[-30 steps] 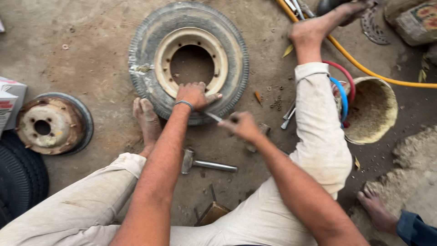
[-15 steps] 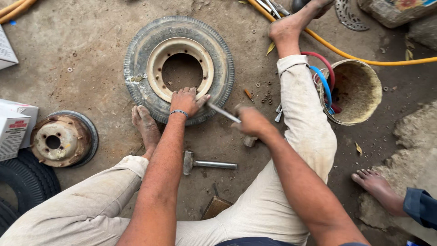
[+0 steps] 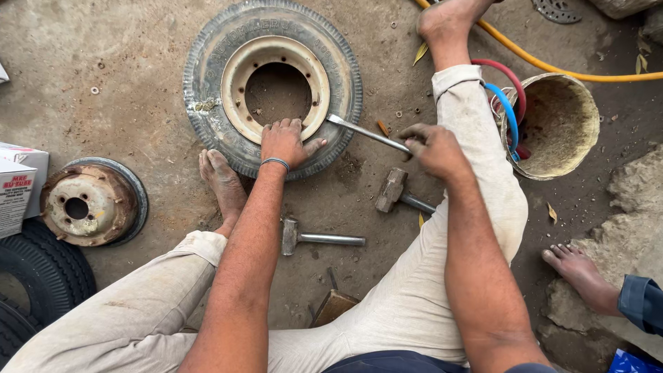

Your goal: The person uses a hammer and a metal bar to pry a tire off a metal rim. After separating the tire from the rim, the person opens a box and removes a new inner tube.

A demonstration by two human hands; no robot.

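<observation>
A small tyre [image 3: 207, 76] on a cream steel rim [image 3: 238, 69] lies flat on the dirt floor between my legs. My left hand [image 3: 284, 141] presses on the near sidewall, fingers spread against the rim edge. In my right hand [image 3: 434, 148] is a flat metal tyre lever [image 3: 366, 132]. Its tip rests at the tyre's right side, near the rim. Two hammers lie close by: one [image 3: 397, 192] just under my right hand and one [image 3: 318, 237] between my knees.
A rusty brake drum [image 3: 88, 202], a cardboard box [image 3: 17, 186] and black tyres [image 3: 41, 276] sit at left. A dirty bucket [image 3: 556, 124] with red and blue hoses stands at right, a yellow hose [image 3: 566, 69] behind it. Another person's bare foot [image 3: 580, 273] rests at lower right.
The tyre lever has swung from over the near sidewall to the tyre's right side, and my right hand moved right with it. My left hand stays on the tyre. The view shifted.
</observation>
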